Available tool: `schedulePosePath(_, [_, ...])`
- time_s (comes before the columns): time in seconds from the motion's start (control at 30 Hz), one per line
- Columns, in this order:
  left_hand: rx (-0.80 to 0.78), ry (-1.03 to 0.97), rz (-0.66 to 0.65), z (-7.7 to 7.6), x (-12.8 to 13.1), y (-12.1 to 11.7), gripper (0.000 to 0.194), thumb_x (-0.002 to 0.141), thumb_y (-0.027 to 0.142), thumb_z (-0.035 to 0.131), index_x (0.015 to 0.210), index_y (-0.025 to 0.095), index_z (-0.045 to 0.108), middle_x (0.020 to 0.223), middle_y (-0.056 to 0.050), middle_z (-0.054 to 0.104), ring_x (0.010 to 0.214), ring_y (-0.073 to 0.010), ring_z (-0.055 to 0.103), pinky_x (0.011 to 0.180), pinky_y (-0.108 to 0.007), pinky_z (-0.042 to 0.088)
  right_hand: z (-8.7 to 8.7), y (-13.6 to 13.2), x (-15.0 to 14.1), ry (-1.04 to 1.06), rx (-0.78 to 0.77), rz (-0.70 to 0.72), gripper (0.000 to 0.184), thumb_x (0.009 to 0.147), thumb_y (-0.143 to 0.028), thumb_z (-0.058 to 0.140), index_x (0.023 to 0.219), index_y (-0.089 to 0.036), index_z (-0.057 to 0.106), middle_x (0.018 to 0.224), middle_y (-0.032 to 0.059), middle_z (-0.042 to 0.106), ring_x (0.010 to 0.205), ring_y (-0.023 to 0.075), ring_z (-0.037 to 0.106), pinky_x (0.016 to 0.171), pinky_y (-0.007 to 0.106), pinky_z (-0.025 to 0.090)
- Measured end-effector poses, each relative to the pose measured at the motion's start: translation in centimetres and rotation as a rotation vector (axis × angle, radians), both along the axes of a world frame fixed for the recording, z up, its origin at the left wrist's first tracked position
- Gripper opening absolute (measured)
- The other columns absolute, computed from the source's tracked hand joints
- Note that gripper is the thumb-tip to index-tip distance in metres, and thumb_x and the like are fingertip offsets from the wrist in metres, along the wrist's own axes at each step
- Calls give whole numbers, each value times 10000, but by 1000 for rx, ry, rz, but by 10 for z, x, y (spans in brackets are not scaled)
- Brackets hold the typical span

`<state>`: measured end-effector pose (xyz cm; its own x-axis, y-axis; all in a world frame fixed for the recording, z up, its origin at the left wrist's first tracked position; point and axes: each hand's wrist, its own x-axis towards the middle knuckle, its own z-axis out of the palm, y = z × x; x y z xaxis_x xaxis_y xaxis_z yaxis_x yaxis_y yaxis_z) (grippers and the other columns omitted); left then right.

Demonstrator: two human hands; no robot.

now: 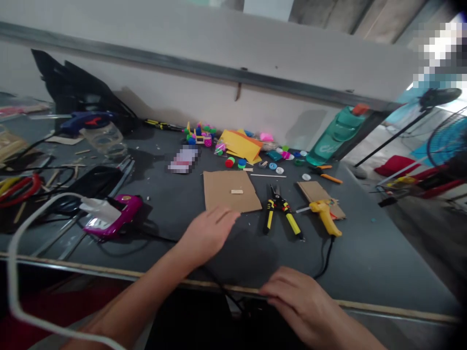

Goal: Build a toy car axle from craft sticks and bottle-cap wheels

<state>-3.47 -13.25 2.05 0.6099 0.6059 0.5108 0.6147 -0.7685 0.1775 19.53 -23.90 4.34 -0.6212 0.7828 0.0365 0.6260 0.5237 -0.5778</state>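
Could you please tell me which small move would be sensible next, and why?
Perhaps the left hand should steady the cardboard sheet at its near edge: the hand's fingers are right by that edge, though contact is unclear, and a small wooden piece lies on the sheet and might shift with it.

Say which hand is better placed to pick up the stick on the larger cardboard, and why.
Probably the left hand: it is at the near edge of the cardboard, close to the stick; the right hand is farther off, by the front edge of the table.
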Motion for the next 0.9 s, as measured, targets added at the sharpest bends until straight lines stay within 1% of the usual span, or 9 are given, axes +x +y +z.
schedulePosePath(0.1, [-85, 41, 140, 17, 8, 28, 182, 888, 164, 479, 1032, 139, 589, 998, -95, 620, 967, -219, 569, 849, -360, 476, 0, 21, 8, 39, 80, -98, 252, 879, -90, 388, 945, -187, 610, 804, 38, 621, 752, 144, 571, 676, 256, 442])
schedulePosePath(0.2, [-156, 124, 100, 25, 25, 51, 215, 878, 182, 498, 1071, 137, 580, 1015, -98, 612, 976, -225, 570, 851, -362, 469, 1, 47, 11, 39, 156, -277, 186, 875, -148, 426, 924, -193, 600, 715, 3, 592, 657, 126, 559, 627, 239, 425])
schedulePosePath(0.3, [-167, 148, 68, 17, 37, 71, 228, 858, 187, 519, 1075, 131, 566, 1052, -110, 604, 1023, -234, 550, 880, -360, 440, 0, 68, 16, -38, 222, -434, 205, 851, -165, 470, 1019, -205, 582, 614, -35, 512, 578, 127, 516, 594, 243, 412])
schedulePosePath(0.43, [-216, 185, 161, -7, 39, 93, 216, 841, 192, 537, 1044, 133, 579, 1047, -127, 617, 1051, -267, 529, 892, -392, 413, -11, 82, 27, -183, 359, -555, 396, 819, -147, 499, 1213, -190, 490, 998, 82, 586, 970, 234, 539, 853, 379, 432])
schedulePosePath(0.5, [-235, 170, 213, -16, 38, 100, 219, 841, 212, 545, 1043, 135, 581, 1050, -131, 619, 1049, -270, 525, 889, -398, 407, -19, 85, 29, -302, 384, -641, 410, 836, -246, 527, 1232, -150, 477, 1096, 136, 563, 1059, 291, 499, 881, 436, 419])
schedulePosePath(0.57, [-232, 168, 223, -23, 37, 103, 206, 847, 223, 543, 1029, 142, 594, 1031, -123, 626, 1032, -263, 526, 894, -396, 397, -26, 87, 27, -418, 368, -723, 456, 858, -381, 517, 1219, -104, 486, 1068, 171, 571, 1043, 319, 506, 844, 444, 432])
schedulePosePath(0.67, [-185, 187, 193, -26, 37, 105, 177, 857, 215, 525, 984, 141, 624, 963, -112, 638, 984, -256, 531, 898, -390, 385, -31, 90, 16, -544, 313, -788, 664, 832, -568, 484, 1255, -57, 456, 1060, 218, 566, 997, 341, 530, 769, 436, 453])
schedulePosePath(0.77, [-147, 206, 165, -24, 38, 105, 177, 866, 200, 504, 955, 136, 643, 906, -103, 640, 938, -254, 535, 880, -381, 392, -32, 95, 3, -599, 257, -829, 844, 773, -669, 481, 1310, -24, 392, 1088, 256, 546, 986, 365, 533, 724, 437, 458])
schedulePosePath(0.9, [-142, 174, 186, -23, 40, 105, 174, 877, 222, 486, 848, 139, 637, 845, -90, 630, 902, -252, 534, 837, -367, 414, -31, 100, -4, -591, 182, -877, 844, 760, -575, 545, 1338, 6, 345, 1127, 271, 530, 1016, 383, 514, 752, 468, 445])
